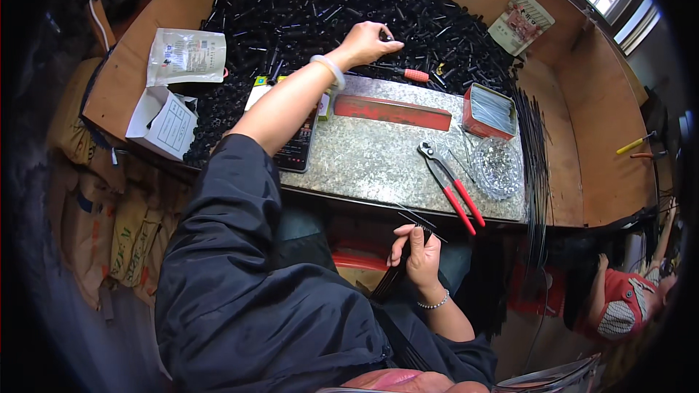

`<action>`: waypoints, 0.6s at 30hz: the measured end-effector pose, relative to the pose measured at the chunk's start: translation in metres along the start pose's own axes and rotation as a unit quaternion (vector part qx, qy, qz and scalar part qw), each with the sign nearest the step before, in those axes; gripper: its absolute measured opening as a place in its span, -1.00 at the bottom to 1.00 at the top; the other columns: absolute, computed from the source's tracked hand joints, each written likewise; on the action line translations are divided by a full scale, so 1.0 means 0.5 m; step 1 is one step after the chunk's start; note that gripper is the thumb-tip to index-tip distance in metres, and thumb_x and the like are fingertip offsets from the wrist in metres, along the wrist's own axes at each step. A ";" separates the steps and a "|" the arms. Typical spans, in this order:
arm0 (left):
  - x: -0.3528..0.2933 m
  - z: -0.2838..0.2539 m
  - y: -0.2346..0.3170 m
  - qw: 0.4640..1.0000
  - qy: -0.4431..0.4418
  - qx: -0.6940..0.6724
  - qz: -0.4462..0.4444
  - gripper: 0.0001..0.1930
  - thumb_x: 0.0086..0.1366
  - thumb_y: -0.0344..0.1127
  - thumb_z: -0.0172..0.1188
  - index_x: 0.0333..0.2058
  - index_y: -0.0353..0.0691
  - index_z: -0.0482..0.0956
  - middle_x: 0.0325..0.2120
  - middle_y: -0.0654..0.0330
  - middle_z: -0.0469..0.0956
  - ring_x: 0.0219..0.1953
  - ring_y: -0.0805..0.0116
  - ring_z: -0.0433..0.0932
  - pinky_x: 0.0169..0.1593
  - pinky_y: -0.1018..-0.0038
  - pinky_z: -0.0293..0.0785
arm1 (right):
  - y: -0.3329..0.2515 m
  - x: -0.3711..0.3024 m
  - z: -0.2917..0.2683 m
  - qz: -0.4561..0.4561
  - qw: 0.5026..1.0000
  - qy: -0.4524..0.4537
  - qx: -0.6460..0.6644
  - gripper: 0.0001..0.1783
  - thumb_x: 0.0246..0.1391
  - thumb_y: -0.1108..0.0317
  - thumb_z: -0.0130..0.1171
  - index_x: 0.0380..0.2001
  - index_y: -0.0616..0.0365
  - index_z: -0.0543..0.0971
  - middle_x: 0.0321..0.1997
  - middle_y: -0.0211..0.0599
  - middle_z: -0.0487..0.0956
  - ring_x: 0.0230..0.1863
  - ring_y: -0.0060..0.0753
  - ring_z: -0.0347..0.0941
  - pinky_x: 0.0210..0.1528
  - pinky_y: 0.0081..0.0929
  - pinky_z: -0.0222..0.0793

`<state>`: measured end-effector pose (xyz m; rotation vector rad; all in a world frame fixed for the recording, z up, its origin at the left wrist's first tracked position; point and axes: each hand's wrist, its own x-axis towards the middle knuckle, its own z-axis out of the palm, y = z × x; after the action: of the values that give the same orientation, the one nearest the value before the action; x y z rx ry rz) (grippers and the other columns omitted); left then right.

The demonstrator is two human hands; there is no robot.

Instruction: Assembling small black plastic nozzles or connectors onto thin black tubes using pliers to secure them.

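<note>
We see the right fingers (416,241) clenched around rods (388,282), probably so these stay bundled, while left fingers (394,46) curl by the tubes (328,7), their grasp unclear.

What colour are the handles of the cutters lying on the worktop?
The handles are red, best seen in the head view.
</note>
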<state>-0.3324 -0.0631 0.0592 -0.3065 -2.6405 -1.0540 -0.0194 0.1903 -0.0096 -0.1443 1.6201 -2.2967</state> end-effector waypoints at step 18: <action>-0.001 0.164 0.015 0.997 -0.031 0.064 0.006 -0.44 -0.07 -0.10 0.40 -0.16 -0.36 0.48 -0.38 -0.02 0.52 -0.29 0.13 0.53 -0.13 0.31 0.45 | -0.008 -0.007 -0.022 -0.002 0.999 0.034 0.000 -0.55 0.27 0.08 -0.17 -0.32 0.31 0.48 -0.71 -0.32 0.44 -0.70 -0.58 0.38 -0.60 -0.66 0.33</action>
<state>-0.3442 -0.0008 0.0069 -0.3314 -2.7433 -0.8794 -0.0201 0.2023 -0.0096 -0.0719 1.6546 -2.3284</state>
